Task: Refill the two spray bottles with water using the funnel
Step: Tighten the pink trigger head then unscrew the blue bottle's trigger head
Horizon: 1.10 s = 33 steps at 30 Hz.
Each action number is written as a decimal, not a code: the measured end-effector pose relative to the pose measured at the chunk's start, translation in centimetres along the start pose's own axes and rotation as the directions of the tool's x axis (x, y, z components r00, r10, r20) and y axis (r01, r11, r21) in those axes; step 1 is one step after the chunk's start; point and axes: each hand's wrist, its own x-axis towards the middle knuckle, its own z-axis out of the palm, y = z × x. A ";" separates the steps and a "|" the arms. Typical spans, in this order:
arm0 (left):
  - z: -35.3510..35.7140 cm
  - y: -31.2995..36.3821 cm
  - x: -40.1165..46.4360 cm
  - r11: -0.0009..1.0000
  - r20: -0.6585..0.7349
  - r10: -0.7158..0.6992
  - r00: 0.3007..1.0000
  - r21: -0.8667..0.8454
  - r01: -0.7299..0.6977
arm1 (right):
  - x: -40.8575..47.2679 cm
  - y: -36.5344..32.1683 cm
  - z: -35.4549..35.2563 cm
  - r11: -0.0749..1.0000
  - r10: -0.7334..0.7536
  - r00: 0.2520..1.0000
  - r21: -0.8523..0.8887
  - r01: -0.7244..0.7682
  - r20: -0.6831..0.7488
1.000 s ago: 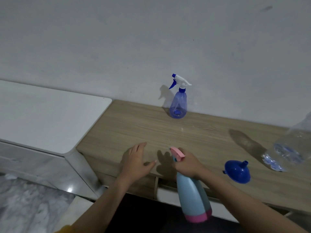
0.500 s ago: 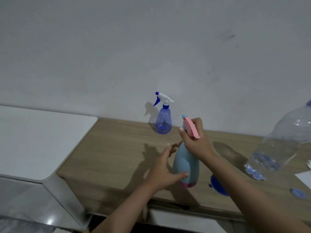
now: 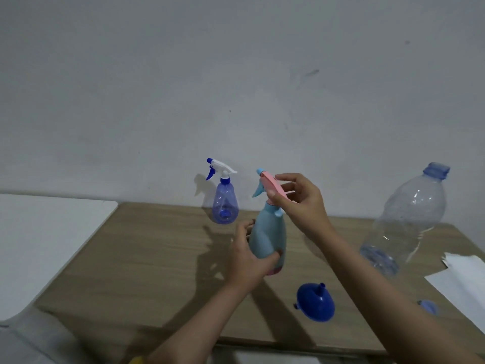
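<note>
The pale bottle (image 3: 267, 236) stands upright on the counter (image 3: 157, 258), and both hands work it. The left hand (image 3: 249, 254) wraps its lower body, fingers curled round the far side and thumb across the front, seemingly to keep it from turning or tipping. The right hand (image 3: 299, 199) has its fingers clamped on the pink sprayer head (image 3: 271, 186), thumb below and fingers over the top, a hold that suits unscrewing it so the neck can take the funnel. The funnel (image 3: 316, 303) lies mouth-down, spout up, near the counter's front edge, close to the right forearm. The clear blue bottle (image 3: 225, 203) waits capped by the wall, just behind. The big water bottle (image 3: 404, 222) stands uncapped at the right, holding little water, with what looks like its cap (image 3: 427, 307) nearer the front beside a white sheet (image 3: 464, 282). Against half a second ago, the left hand has closed more fully round the body, and the right has shifted to pinch the head at its rear.
</note>
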 end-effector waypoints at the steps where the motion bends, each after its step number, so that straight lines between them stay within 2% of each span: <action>1: 0.4 -0.2 0.4 1.000 -0.010 -0.003 1.000 0.025 0.003 | 0.4 0.3 -0.5 0.999 -0.001 1.000 -0.038 0.001 0.002; 6: 2.5 -0.7 3.4 0.986 -0.013 -0.026 1.000 0.167 0.028 | 3.9 1.6 -1.2 0.973 0.009 1.000 -0.231 -0.005 0.017; 19: 9.0 -4.9 15.2 0.939 -0.055 -0.070 0.996 0.334 0.084 | 15.2 9.7 -1.5 0.936 0.146 0.987 -0.333 -0.114 0.072; 23: 10.2 -6.3 16.9 0.922 -0.044 -0.132 0.990 0.362 0.139 | 16.9 12.1 -1.3 0.922 0.182 0.976 -0.366 -0.127 0.119; 29: 10.5 -7.7 17.4 0.909 0.006 -0.118 0.993 0.403 0.106 | 17.6 13.9 -2.0 0.913 0.213 0.966 -0.382 -0.143 0.147; 31: 10.1 -7.8 17.3 0.909 0.014 -0.112 0.994 0.405 0.097 | 17.4 14.0 -1.7 0.886 0.170 0.973 -0.457 -0.081 0.157; 33: 9.5 -7.8 16.8 0.896 -0.007 -0.077 0.997 0.437 0.072 | 16.8 14.0 -1.1 0.828 -0.045 0.991 -0.551 0.107 0.126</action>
